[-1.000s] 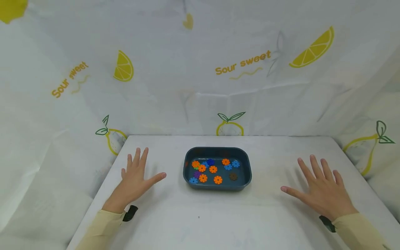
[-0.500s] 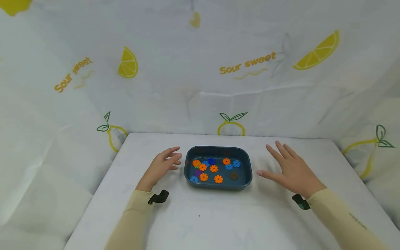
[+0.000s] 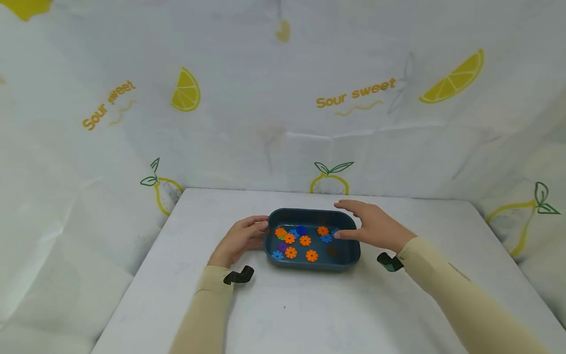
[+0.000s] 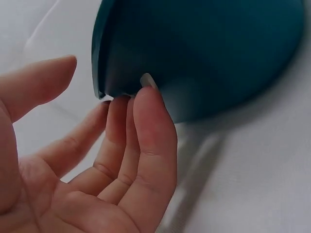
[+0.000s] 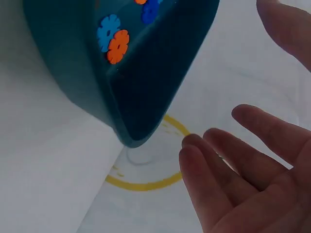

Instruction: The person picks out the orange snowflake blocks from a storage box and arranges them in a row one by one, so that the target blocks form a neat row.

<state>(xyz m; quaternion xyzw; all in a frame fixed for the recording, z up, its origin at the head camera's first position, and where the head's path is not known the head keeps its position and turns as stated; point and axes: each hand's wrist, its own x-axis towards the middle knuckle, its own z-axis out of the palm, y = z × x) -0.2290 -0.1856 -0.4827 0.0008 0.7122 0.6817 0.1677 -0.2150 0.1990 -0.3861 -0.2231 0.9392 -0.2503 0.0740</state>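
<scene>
A dark teal tray [image 3: 309,266] stands on the white table, holding several small notched plastic discs: orange [image 3: 311,255], blue [image 3: 277,255], purple [image 3: 282,247] and a dim brown one. At the tray's left end my left hand [image 3: 236,241] has its fingertips against the outer wall. The left wrist view has the thumb [image 4: 48,80] apart from the tray wall [image 4: 218,63]. Over the tray's right end hovers my right hand [image 3: 376,226], its thumb and fingers spread wide. A gap lies between those fingers [image 5: 209,179] and the tray in the right wrist view.
White cloth printed with lemons and lettering hangs behind the table [image 3: 283,314] and at both sides. Black bands [image 3: 239,275] sit at both wrists, below the beige sleeves [image 3: 203,305].
Both hands have come inward from the table's sides to the tray's two ends. The left fingers have reached the tray wall. The tray itself stays in about the same place.
</scene>
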